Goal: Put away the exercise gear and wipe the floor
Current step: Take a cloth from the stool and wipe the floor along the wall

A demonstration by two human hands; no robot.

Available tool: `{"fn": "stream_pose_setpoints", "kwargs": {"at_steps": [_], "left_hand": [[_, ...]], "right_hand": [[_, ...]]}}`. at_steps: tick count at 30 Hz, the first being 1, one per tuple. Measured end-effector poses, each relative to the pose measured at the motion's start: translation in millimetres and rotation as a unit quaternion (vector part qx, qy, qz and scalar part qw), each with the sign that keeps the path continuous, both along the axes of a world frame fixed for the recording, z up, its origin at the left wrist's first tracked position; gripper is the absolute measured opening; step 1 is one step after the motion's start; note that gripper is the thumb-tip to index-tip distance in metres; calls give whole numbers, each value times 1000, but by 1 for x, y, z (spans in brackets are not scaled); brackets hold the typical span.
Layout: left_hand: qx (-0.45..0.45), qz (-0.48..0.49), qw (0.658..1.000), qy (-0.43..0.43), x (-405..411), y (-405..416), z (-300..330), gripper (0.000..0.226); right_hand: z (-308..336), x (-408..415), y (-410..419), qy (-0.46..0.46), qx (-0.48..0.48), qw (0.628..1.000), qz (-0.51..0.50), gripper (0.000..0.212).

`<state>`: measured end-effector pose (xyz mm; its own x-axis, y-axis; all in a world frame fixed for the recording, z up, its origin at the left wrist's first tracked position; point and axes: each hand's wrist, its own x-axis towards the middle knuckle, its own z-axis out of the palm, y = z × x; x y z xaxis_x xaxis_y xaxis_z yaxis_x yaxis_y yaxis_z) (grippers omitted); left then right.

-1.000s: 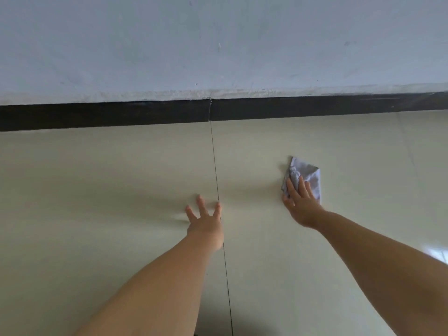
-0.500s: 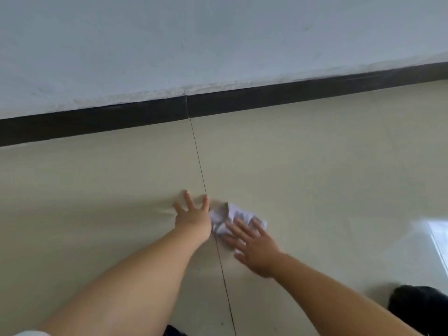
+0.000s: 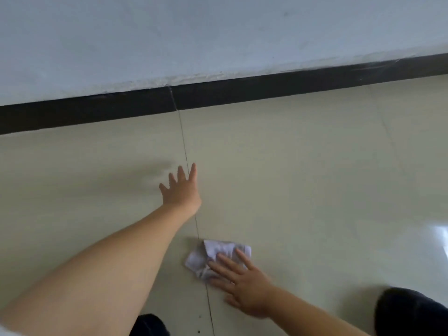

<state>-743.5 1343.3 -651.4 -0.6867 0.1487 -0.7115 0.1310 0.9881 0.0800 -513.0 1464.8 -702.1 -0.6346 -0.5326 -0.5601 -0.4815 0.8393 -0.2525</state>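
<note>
Head view, floor-level inventory: cream tiled floor [image 3: 303, 178], glossy, meeting a black skirting board [image 3: 242, 92] along its far edge, pale wall [image 3: 194, 32] above. One thin grout line [image 3: 185, 151] runs from the skirting toward the near edge. Left hand [image 3: 180, 190]: fingers spread, palm flat on the floor across the grout line, holding nothing. Right hand [image 3: 242, 284]: fingers spread flat, pressing down on a crumpled white cloth [image 3: 215, 254]. Cloth lies on the floor near the near edge, just right of the grout line, well apart from the left hand. Dark clothing [image 3: 409, 311] at the near right corner
</note>
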Motion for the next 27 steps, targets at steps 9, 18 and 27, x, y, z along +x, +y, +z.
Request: {"fn": "stream_pose_setpoints", "kwargs": {"at_steps": [9, 18, 27], "left_hand": [[65, -139, 988, -21, 101, 75, -27, 82], [7, -183, 981, 61, 75, 64, -42, 77], [18, -163, 982, 90, 80, 72, -51, 78]], "right_hand": [[6, -14, 185, -8, 93, 704, -704, 58], [-4, 13, 43, 29, -22, 972, -233, 54], [1, 2, 262, -7, 87, 810, -580, 57]]}}
